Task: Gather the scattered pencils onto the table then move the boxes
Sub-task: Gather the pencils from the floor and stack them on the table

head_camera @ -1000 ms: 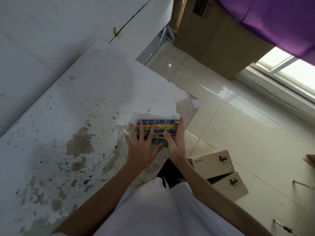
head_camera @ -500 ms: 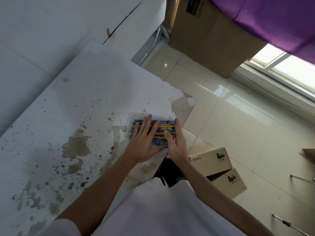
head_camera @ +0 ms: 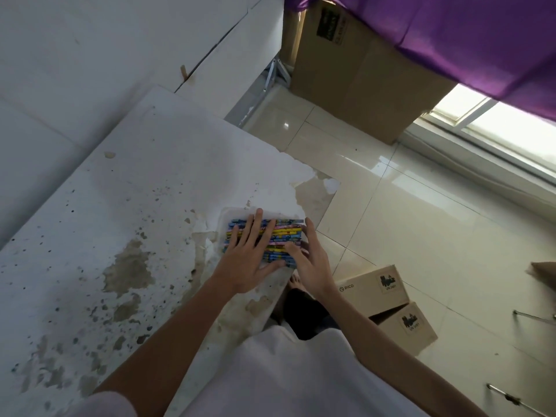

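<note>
Pencils (head_camera: pixel 282 233) are pressed flat by the spread left hand (head_camera: pixel 245 260) | their ends are squared by the straight-fingered right hand (head_camera: pixel 311 260) | boxes (head_camera: pixel 376 288) are seen on the floor.

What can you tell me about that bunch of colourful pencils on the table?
The pencils lie side by side in a flat, tidy row, all pointing the same way, printed in blue, yellow and pink patterns. They seem to sit in a shallow white tray near the corner of the stained white table. The left hand rests flat across them with straight fingers; the right hand presses against their right ends. Their tips are too blurred to make out.
</note>
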The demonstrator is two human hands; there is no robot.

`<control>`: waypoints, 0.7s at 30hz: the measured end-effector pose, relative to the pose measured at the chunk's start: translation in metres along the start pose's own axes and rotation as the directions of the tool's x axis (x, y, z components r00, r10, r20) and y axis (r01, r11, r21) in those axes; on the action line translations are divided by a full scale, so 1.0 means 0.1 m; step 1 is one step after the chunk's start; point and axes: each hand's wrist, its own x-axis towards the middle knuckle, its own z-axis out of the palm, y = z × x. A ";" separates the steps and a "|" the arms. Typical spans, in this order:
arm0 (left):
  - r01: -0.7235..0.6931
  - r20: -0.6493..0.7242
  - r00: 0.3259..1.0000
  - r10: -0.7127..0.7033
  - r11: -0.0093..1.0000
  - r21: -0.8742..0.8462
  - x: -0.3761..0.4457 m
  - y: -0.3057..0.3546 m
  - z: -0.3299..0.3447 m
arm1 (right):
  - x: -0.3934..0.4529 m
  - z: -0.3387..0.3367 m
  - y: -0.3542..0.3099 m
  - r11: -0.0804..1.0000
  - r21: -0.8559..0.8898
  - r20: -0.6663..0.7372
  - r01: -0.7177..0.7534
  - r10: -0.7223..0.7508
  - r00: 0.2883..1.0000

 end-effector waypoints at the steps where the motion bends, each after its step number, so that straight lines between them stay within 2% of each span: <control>1: -0.001 -0.007 1.000 0.001 1.000 -0.023 -0.01 0.01 -0.01 | -0.05 -0.03 -0.03 1.000 0.003 -0.025 -0.006 0.006 1.000; 4: -0.028 -0.072 0.997 0.019 0.993 -0.114 -0.01 0.03 -0.05 | -0.20 -0.17 -0.07 1.000 -0.010 -0.162 -0.002 0.000 0.987; 6: -0.042 -0.163 0.987 0.018 0.989 -0.144 -0.01 0.10 -0.09 | -0.35 -0.26 -0.06 1.000 -0.014 -0.250 -0.012 0.008 0.968; 8: -0.035 -0.237 0.971 -0.008 0.984 -0.176 -0.02 0.26 -0.19 | -0.51 -0.36 -0.01 0.998 -0.023 -0.306 -0.052 0.042 0.951; 10: -0.047 -0.256 0.966 -0.018 0.968 -0.245 -0.02 0.45 -0.29 | -0.65 -0.45 0.02 0.998 -0.017 -0.346 -0.066 0.056 0.937; 12: -0.142 -0.238 0.969 0.069 0.942 -0.304 -0.03 0.73 -0.34 | -0.84 -0.57 0.11 0.996 0.011 -0.411 -0.088 0.085 0.908; 14: -0.177 -0.194 0.975 0.111 0.915 -0.363 -0.05 0.90 -0.31 | -0.95 -0.64 0.18 0.994 0.010 -0.433 -0.112 0.105 0.895; 17: -0.260 -0.119 0.965 0.232 0.889 -0.377 -0.11 1.30 -0.17 | -1.28 -0.87 0.38 0.985 0.070 -0.501 -0.157 0.170 0.849; 21: -0.271 -0.005 0.956 0.294 0.877 -0.397 -0.24 1.67 0.09 | -1.73 -1.05 0.68 0.962 0.161 -0.536 -0.222 0.274 0.798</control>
